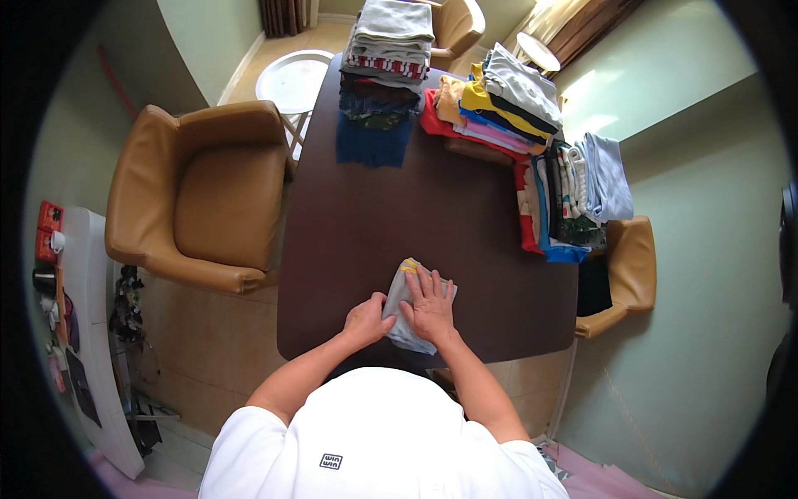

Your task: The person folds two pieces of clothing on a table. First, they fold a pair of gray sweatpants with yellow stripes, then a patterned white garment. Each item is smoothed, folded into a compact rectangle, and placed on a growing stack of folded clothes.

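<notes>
A folded light grey garment [399, 309] with yellow marks at its far end lies on the dark brown table [357, 224], close to the front edge. My right hand [431, 312] is open on top of it, fingers spread and pressed flat, pointing away from me. At the garment's left edge, my left hand [366, 323] is closed, its thumb against the cloth and its fingers curled along the side. The garment's exact kind cannot be made out.
Several stacks of folded clothes stand on the table: a grey-topped stack [395, 25] at the far end, a mixed-colour stack [499, 104] at the far right, and a leaning stack [565, 195] on the right edge. Tan chairs flank the table, including a left armchair [220, 200].
</notes>
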### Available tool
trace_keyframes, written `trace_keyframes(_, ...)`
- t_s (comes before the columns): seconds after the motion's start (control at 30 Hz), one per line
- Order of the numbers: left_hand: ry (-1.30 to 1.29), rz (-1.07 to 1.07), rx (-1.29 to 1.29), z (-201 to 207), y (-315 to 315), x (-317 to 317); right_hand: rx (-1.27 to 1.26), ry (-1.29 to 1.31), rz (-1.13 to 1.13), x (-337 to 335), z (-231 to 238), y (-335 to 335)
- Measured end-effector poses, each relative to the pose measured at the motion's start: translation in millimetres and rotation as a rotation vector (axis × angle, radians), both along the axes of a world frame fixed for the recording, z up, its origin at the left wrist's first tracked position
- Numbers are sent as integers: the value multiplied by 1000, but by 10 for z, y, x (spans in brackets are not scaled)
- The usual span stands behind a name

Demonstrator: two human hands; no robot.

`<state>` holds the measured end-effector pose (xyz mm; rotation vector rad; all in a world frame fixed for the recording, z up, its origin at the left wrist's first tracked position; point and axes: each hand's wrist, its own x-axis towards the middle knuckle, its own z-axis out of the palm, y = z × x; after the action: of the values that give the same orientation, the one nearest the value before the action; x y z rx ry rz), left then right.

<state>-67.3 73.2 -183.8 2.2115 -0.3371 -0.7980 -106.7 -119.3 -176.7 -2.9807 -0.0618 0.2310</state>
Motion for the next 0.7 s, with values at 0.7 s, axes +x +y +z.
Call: trace_keyframes(0.7, -596, -406, -200, -262, -381, 107, 84, -198, -251, -311, -262, -57)
